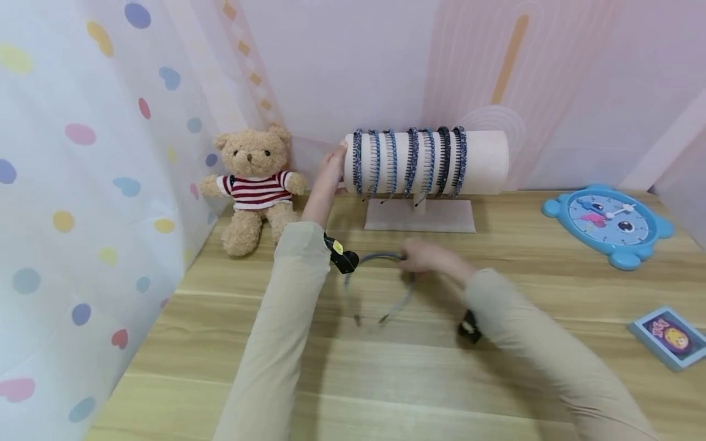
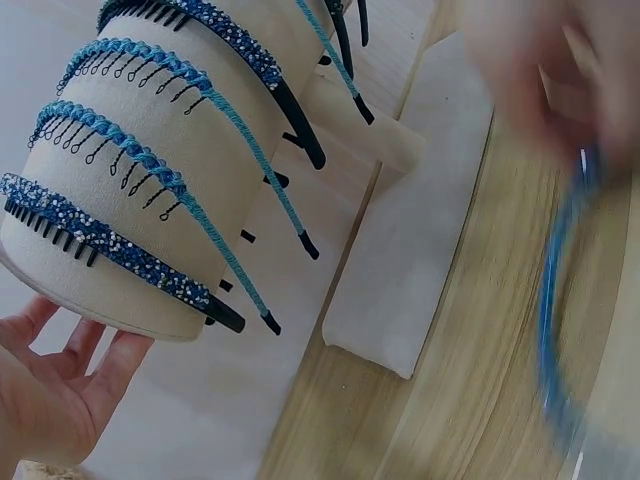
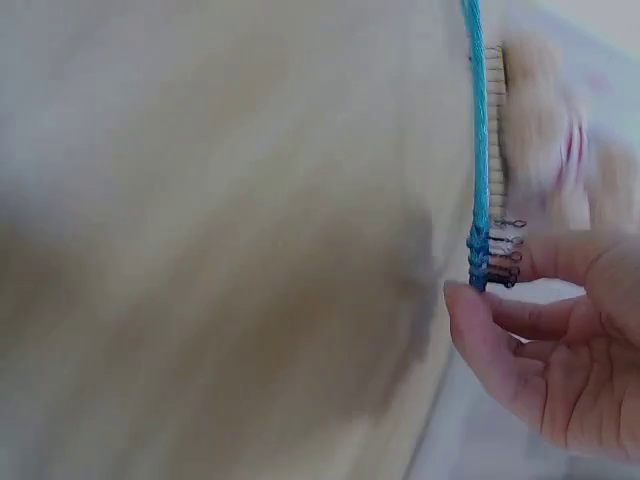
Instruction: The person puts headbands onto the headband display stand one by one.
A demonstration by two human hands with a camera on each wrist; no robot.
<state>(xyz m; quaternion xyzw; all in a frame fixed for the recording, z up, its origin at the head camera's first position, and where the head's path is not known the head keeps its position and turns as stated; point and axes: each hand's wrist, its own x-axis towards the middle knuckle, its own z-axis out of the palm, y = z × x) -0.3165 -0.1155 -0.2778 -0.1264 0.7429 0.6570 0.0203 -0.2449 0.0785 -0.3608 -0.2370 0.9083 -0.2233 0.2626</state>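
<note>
A pale cylindrical display stand (image 1: 485, 162) holds several blue and black headbands (image 1: 412, 162), some with small comb teeth. At its left end my left hand (image 1: 331, 168) touches the end face with fingers fairly straight, as the left wrist view also shows on the hand (image 2: 60, 380). My right hand (image 1: 427, 256) pinches a loose blue headband (image 1: 380, 254) above the table in front of the stand. In the right wrist view, that hand (image 3: 560, 340) has thumb and fingers on the braided part of the headband (image 3: 480, 130), by its wire loops. Its open ends point toward me.
On the left sits a teddy bear (image 1: 256, 184) in a striped top, close to my left forearm. A blue clock (image 1: 607, 220) lies at the right, with a small blue-framed picture (image 1: 670, 337) nearer the front. The wooden table (image 1: 231, 349) meets a curtain behind.
</note>
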